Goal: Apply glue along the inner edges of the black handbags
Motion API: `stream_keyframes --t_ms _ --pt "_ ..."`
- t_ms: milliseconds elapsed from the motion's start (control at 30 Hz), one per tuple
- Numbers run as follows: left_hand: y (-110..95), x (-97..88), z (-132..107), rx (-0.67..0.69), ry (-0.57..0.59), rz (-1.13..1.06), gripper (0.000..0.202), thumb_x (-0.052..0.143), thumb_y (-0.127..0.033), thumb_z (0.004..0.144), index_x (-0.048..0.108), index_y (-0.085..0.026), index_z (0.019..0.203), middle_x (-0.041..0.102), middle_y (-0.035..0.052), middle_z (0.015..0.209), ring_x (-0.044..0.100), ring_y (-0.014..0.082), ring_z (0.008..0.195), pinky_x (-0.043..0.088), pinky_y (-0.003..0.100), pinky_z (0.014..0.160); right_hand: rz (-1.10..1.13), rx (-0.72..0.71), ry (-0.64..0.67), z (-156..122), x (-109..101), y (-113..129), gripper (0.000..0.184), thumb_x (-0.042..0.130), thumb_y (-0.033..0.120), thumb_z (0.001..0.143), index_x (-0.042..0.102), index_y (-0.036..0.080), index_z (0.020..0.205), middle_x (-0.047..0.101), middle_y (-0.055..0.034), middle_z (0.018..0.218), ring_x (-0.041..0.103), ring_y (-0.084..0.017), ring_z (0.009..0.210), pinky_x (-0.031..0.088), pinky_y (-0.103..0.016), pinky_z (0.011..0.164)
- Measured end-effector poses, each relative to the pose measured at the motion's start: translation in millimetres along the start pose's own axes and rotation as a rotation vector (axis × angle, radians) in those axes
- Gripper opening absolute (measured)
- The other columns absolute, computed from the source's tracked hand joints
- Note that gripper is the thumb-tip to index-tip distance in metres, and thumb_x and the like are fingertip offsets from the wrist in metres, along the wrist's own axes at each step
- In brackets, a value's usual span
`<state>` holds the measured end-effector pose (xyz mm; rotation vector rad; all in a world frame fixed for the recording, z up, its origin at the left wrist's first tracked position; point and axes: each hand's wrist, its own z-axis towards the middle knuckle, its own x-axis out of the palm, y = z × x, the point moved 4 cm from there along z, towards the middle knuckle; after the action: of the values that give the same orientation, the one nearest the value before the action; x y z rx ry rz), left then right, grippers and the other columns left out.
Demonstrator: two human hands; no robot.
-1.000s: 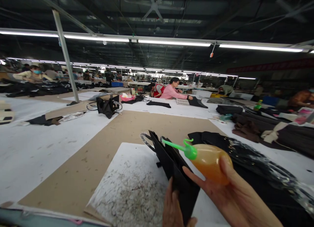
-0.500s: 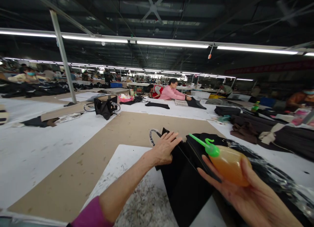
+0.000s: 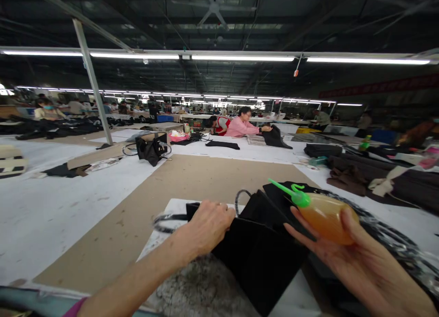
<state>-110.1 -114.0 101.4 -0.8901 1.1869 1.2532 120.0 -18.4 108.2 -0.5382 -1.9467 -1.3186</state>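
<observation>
We held the orange bottle (image 3: 331,218) in our right hand (image 3: 346,260), nozzle tilted upward, perhaps against dripping. Our left hand (image 3: 209,223) was curled on the rim of the black bag (image 3: 264,257) (its fingertips were hidden), seemingly gripping to steady it above the stained white board (image 3: 192,294).

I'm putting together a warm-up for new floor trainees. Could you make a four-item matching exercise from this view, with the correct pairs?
Things
1. Squeeze bottle
2. Nozzle
3. Left hand
4. Far black bag

Places or colours
A. On the table, just right of the pale post in the picture
B. Held in the right hand
C. At the top edge of the near black bag
D. Bright green

Right pairs: 1-B, 2-D, 3-C, 4-A
</observation>
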Motion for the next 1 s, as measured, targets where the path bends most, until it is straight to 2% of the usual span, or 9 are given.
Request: stream_keyframes --t_ms 100,200,267,333,467,600,767,900,1000 --pt "-10.9 -3.3 -31.5 -0.134 0.066 -0.033 0.014 0.053 -0.014 0.077 0.056 -0.019 0.089 0.062 0.0057 0.084 0.061 0.0246 0.074 0.042 0.036 0.068 0.061 0.038 0.014 -0.8 14.9 -10.2 0.02 0.068 0.026 0.082 0.064 0.026 0.102 0.064 -0.0063 0.114 0.051 -0.034 0.114 0.034 -0.074 0.088" --pt "-16.9 -10.7 -52.8 -0.248 0.172 -0.165 0.013 0.053 -0.012 0.076 0.06 -0.02 0.084 0.064 0.0046 0.085 0.061 0.0237 0.076 0.041 0.034 0.07 0.081 0.089 0.119 -1.7 28.2 -22.8 0.025 0.075 0.022 0.076 0.064 0.023 0.098 0.066 -0.0074 0.108 0.051 -0.033 0.115 0.036 -0.07 0.089" --pt "-18.1 -18.6 -60.5 -0.286 0.211 -0.301 0.007 0.055 -0.018 0.078 0.062 -0.021 0.079 0.065 0.0027 0.083 0.061 0.0223 0.077 0.04 0.03 0.069 0.087 0.087 0.168 -4.2 32.8 -27.5 0.026 0.077 0.021 0.075 0.063 0.022 0.096 0.068 -0.0063 0.101 0.052 -0.032 0.114 0.035 -0.069 0.09" --pt "-15.9 -27.5 -63.0 -0.315 0.179 -0.472 0.008 0.057 -0.027 0.079 0.064 -0.023 0.079 0.065 0.0003 0.082 0.06 0.0203 0.079 0.039 0.027 0.067 0.095 0.069 0.174 -8.4 34.6 -28.8 0.024 0.078 0.021 0.074 0.063 0.021 0.094 0.069 -0.0056 0.095 0.052 -0.031 0.113 0.034 -0.07 0.09" --pt "-8.4 -35.5 -53.2 -0.339 0.166 -0.695 0.021 0.052 -0.039 0.081 0.068 -0.028 0.088 0.066 -0.0024 0.081 0.059 0.0171 0.077 0.037 0.023 0.062 0.083 0.097 0.134 -16.5 35.9 -29.8 0.024 0.076 0.025 0.076 0.063 0.02 0.096 0.068 -0.0091 0.1 0.046 -0.035 0.12 0.035 -0.071 0.087" --pt "-8.8 -34.9 -30.5 -0.261 0.349 -0.767 0.038 0.051 -0.054 0.078 0.07 -0.025 0.092 0.068 -0.0006 0.083 0.06 0.0179 0.075 0.037 0.023 0.059 0.066 0.129 0.176 -16.0 37.7 -32.1 0.031 0.077 0.025 0.076 0.062 0.022 0.103 0.065 -0.0088 0.111 0.042 -0.036 0.122 0.036 -0.07 0.089" --pt "-12.2 -31.8 -11.7 -0.29 0.535 -0.712 0.058 0.038 -0.069 0.077 0.071 -0.024 0.096 0.069 0.0035 0.083 0.061 0.0214 0.075 0.038 0.026 0.061 0.024 0.161 0.236 -12.8 34.2 -34.0 0.036 0.08 0.03 0.074 0.063 0.023 0.104 0.064 -0.0077 0.114 0.045 -0.034 0.121 0.037 -0.066 0.093" --pt "-17.1 -20.5 -5.6 -0.274 0.576 -0.649 0.06 0.037 -0.069 0.076 0.07 -0.026 0.101 0.069 0.0054 0.088 0.061 0.0245 0.077 0.04 0.029 0.062 0.088 0.174 0.202 -12.5 28.5 -34.0 0.034 0.083 0.026 0.07 0.064 0.024 0.098 0.062 -0.0074 0.117 0.048 -0.034 0.118 0.036 -0.068 0.092" --pt "-19.2 -12.0 -3.3 -0.233 0.613 -0.63 0.054 0.038 -0.063 0.078 0.07 -0.025 0.101 0.069 0.0055 0.089 0.061 0.0245 0.08 0.041 0.03 0.065 0.126 0.2 0.167 -13.6 26.6 -35.8 0.044 0.085 0.022 0.066 0.063 0.024 0.104 0.059 -0.009 0.122 0.048 -0.036 0.117 0.037 -0.069 0.091"
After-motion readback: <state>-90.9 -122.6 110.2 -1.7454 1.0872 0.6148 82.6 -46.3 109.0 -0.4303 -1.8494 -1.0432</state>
